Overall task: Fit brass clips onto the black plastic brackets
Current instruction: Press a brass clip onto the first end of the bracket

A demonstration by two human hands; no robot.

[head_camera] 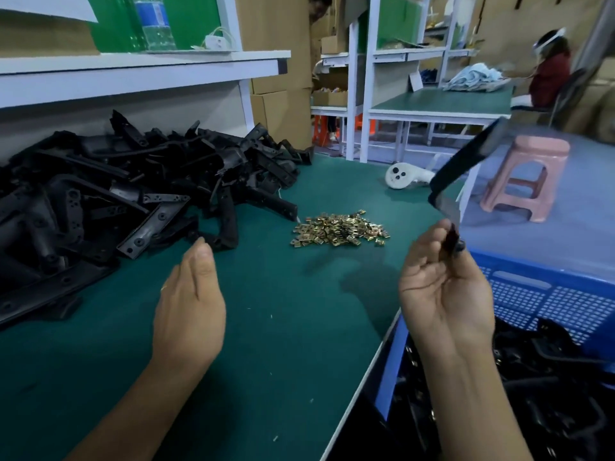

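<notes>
Two bare hands hover over a green work mat [266, 327] in the lower half of the frame. The left hand [189, 301], lower centre-left, is flat and relaxed with its fingers straight and together, holding nothing; its fingertips reach toward the near edge of a big heap of black plastic brackets [133, 194] that fills the left side of the picture. The right hand [442, 287], lower right, is turned palm up with its fingers curled, pinching the lower end of one long black bracket [466, 161]. That bracket rises from the fingertips up and to the right, blurred, and ends near the upper right of the frame; it is held in the air beyond the mat's right edge.

A small loose pile of brass clips [339, 229] lies on the mat at the centre of the frame, between the two hands and farther away, just right of the heap. Whether any clip sits on the held bracket cannot be told.

At the lower right, a blue slotted crate [545, 294] stands beside the table and holds more black parts. A white plastic object [404, 176] rests on the mat past the clips, and a pink stool [525, 181] stands on the floor at the right.
</notes>
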